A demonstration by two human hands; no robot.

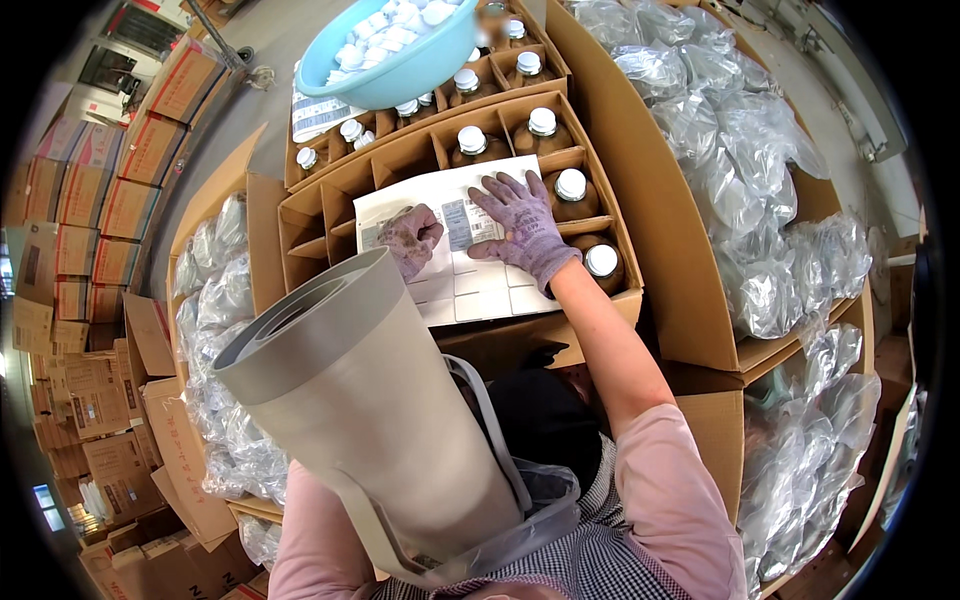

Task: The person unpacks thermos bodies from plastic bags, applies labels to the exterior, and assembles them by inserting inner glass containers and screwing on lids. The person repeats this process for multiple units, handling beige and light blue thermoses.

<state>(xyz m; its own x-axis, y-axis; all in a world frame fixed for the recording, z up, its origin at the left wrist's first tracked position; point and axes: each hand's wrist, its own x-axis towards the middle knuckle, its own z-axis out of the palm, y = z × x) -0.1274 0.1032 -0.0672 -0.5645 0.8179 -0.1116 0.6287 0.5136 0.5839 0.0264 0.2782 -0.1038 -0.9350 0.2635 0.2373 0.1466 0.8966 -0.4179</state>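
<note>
A white sheet (430,290) with printed patches and fold-like lines lies across a divided cardboard box (345,185). My right hand (525,222), in a dusty purple glove, rests on the sheet's right side with its fingers spread. Over the left part of the sheet, my left hand (410,240) in a matching glove is closed, fingers curled in; whatever they may hold is hidden. Brown bottles with white caps (570,186) stand in the box's compartments beside my right hand. A tall beige cylindrical container (380,400) with a handle hides my left forearm.
A light blue basin (400,75) of white caps sits on a second box of bottles at the back. Open cartons of clear plastic-wrapped items (720,170) flank me on both sides. Stacked brown cartons (105,210) line the far left.
</note>
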